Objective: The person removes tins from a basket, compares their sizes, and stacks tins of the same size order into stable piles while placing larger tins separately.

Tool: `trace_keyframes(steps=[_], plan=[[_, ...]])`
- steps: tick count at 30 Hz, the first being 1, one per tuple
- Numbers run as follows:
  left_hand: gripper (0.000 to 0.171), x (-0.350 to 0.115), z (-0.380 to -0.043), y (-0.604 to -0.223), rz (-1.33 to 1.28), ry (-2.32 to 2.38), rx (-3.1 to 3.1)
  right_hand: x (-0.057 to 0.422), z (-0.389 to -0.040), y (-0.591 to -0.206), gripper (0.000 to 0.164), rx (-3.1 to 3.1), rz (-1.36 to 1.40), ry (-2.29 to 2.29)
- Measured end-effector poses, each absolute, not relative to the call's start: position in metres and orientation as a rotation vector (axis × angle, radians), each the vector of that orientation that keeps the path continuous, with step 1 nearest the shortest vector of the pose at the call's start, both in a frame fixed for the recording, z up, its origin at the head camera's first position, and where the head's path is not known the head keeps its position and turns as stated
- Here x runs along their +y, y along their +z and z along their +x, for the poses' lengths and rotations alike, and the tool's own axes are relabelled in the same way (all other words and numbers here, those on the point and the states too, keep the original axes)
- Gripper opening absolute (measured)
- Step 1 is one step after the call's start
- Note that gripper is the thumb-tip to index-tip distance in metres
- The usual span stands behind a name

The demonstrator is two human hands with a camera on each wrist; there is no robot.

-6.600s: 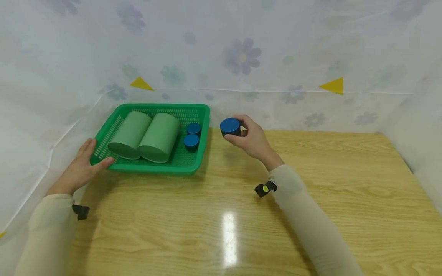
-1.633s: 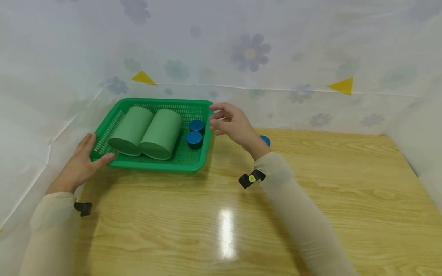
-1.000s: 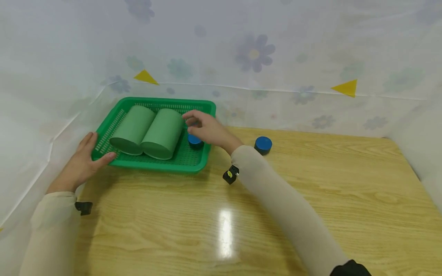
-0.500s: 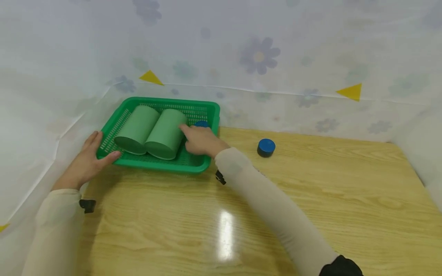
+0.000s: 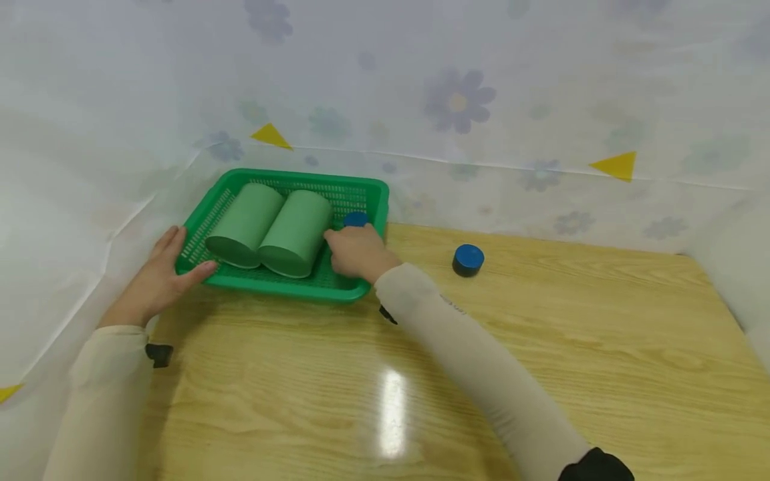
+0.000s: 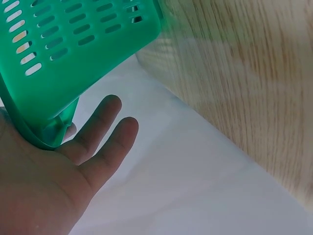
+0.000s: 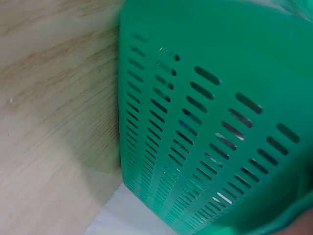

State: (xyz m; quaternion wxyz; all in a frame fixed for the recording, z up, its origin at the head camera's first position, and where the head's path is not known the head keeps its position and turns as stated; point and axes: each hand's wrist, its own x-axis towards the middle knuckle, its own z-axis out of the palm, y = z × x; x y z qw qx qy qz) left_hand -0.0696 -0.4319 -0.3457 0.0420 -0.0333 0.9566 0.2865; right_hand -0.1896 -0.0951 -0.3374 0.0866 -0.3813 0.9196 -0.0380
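My left hand (image 5: 158, 280) rests at the front left corner of a green plastic basket (image 5: 289, 287), its thumb over the rim. In the left wrist view, the left hand's fingers (image 6: 105, 154) are straight, outside the basket. My right hand (image 5: 361, 254) reaches inside at the basket's right end, fingers curled down around the front short blue-topped cylinder, which the hand hides. Behind it, another blue-topped cylinder (image 5: 355, 219) partly shows. Two large light green cylinders (image 5: 246, 224) lie side by side on the left. The right wrist view mostly shows the slotted basket wall (image 7: 195, 122).
A third blue-topped cylinder (image 5: 468, 259) stands upright on the wooden table (image 5: 541, 347), right of the basket. A flowered white sheet (image 5: 481, 67) hangs behind the table, with yellow triangles (image 5: 616, 166) on it. White sheeting also closes the left side.
Earlier, my right hand held one blue-topped cylinder, later left standing on the table. The right hand then moved left into the basket and its fingers curled down. My left hand stayed at the corner.
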Motion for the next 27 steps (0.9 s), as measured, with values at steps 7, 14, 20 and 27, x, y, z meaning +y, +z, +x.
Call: trace_keyframes(steps=[7, 14, 20, 27], plan=[[0.098, -0.4325, -0.0697, -0.3428, -0.089, 0.86, 2.948, -0.0938, -0.1914, -0.337, 0.044, 2.71, -1.18, -0.176], [0.101, -0.429, -0.068, -0.3454, -0.114, 0.895, 2.92, -0.0963, -0.19, -0.339, 0.033, 2.692, -1.145, 0.065], [0.099, -0.4304, -0.0668, -0.3464, -0.106, 0.898, 2.944, -0.0984, -0.1899, -0.338, 0.029, 2.661, -1.19, 0.085], [0.099, -0.4308, -0.0698, -0.3467, -0.095, 0.889, 2.945, -0.0979, -0.1895, -0.3383, 0.029, 2.64, -1.145, 0.157]])
